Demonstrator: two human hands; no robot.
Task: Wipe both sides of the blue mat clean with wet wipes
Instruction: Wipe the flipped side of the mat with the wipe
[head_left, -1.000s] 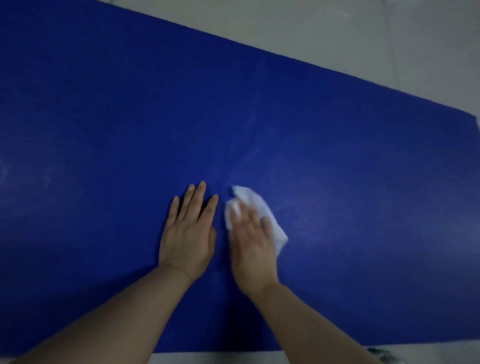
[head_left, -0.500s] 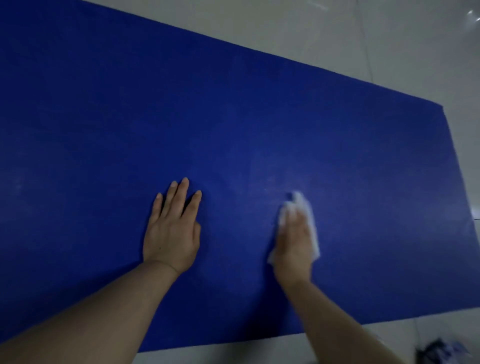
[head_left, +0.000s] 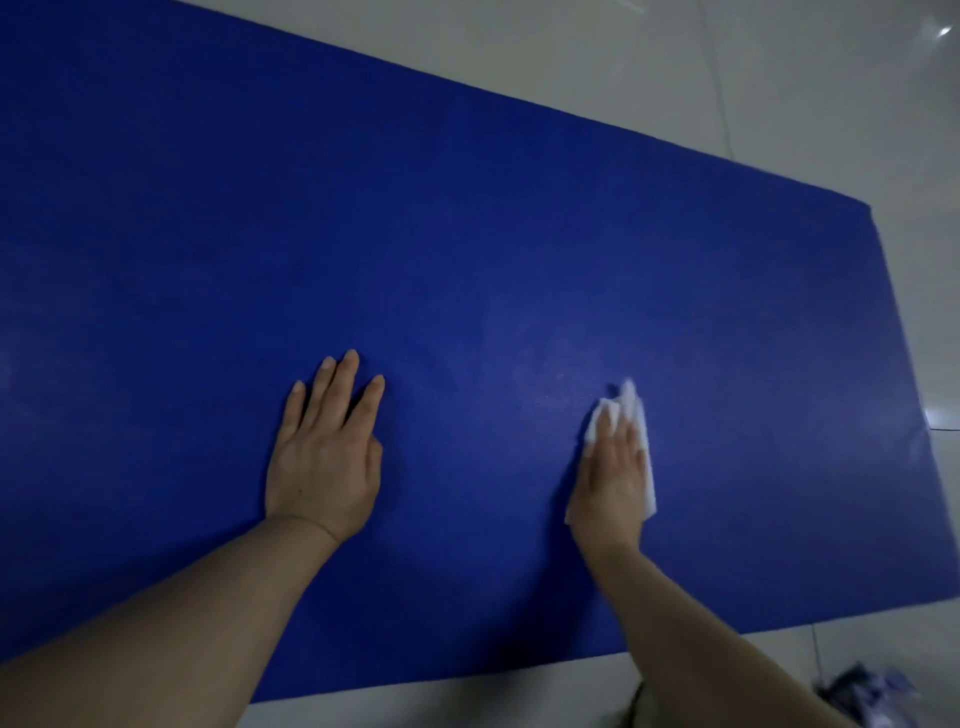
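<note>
Both hands lie flat on our blue mat (head_left: 467, 218): left hand (head_left: 323, 462) pins it to the floor (head_left: 675, 67), right hand (head_left: 613, 478) presses the wet wipe (head_left: 641, 431) with straight fingers.

Indoor room, shown by glossy pale floor tiles (head_left: 675, 78).

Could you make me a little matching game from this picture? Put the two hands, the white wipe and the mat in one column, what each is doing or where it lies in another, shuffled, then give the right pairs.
Things:
1. left hand
2. right hand
3. wet wipe
4. blue mat

States:
A. spread out on the pale tiled floor
B. lies flat on the mat with nothing under it
C. pressed between a palm and the mat
D. presses white cloth down with straight fingers

Pairs: 1-B, 2-D, 3-C, 4-A
</note>
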